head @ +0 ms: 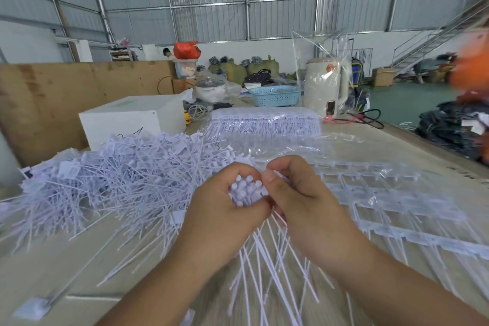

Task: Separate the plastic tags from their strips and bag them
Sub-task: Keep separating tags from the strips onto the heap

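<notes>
We have both hands, left hand and right hand, curled around a bundle of tags above the table; light, springy, slippery, so grip near the heads

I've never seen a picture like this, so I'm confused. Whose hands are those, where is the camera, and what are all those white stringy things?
No robot here, just a person working. The camera sits on their head, looking forward and down, so you see their own arms. The left hand and right hand together hold a bundle of white plastic tags, thin tails hanging down. To the left on the table lies a big pile of loose tags. To the right lie strips of tags not yet separated. Behind stands a white kettle in a clear bag.
</notes>
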Demonstrator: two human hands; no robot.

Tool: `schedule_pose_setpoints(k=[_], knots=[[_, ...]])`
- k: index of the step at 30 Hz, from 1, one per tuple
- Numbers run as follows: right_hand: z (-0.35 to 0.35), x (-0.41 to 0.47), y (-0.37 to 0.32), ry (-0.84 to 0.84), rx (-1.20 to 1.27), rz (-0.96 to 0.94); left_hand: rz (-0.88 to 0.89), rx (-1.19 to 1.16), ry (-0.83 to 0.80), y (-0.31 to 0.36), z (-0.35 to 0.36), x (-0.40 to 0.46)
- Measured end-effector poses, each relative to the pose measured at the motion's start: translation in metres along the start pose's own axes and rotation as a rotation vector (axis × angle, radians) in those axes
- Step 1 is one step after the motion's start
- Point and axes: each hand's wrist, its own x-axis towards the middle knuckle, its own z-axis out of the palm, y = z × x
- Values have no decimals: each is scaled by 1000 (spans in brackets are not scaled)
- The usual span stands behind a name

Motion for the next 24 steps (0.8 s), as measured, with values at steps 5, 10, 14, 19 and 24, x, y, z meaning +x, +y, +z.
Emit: schedule_pose_setpoints(k=[5, 10, 14, 19, 24], knots=[[1, 1, 3, 23, 16, 27, 5, 2, 0, 1, 3, 1], [6, -1, 3, 16, 118, 48, -31, -151, 136, 0, 0, 7], [-2, -1, 0, -189, 40, 152, 10, -139, 385, 1, -17, 17], [18, -11, -6, -556, 54, 104, 121, -129, 500, 6, -19, 18], [23, -9, -6, -546, 123, 179, 104, -211, 545, 12, -9, 19]])
